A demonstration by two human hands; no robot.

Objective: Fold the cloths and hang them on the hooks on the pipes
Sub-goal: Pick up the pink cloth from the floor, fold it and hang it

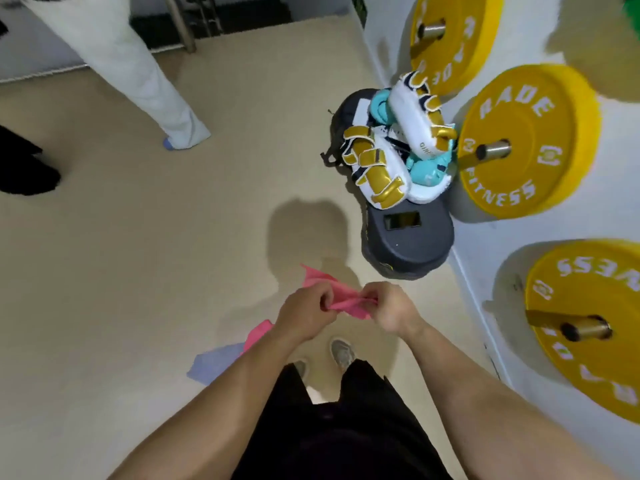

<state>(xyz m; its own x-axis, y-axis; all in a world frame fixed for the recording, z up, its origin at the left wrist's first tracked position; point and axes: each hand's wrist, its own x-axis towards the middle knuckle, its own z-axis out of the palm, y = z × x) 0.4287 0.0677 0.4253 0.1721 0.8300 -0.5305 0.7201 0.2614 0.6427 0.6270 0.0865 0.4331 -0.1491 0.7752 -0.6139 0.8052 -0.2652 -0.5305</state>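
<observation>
1. A person stands on a beige floor (138, 237) and holds a thin pink cloth (346, 304) out in front of the body, bunched into a narrow band between both hands.
2. The left hand (304, 308) has its fingers curled round one end of the band. The right hand (389, 306) pinches the other end, and only a short stretch of fabric shows between the two.
3. A pointed corner of the pink cloth sticks out beyond the left hand, above the floor.
4. A further pink piece (258, 336) shows under the left forearm; whether it belongs to the held cloth cannot be told.
5. A pale lilac-blue cloth (211, 363) lies crumpled on the floor, touching that pink piece and to the left of the person's grey shoes (343, 351).
6. On the white wall (485, 258) at right, three round yellow weight plates (523, 109) with white lettering each sit on a metal peg (493, 149).
7. At the foot of the wall, white-and-gold padded boxing mitts (377, 171) and teal pieces are piled on a dark grey rounded pad (408, 244).
8. At upper left stands another person's white trouser leg (145, 71).
</observation>
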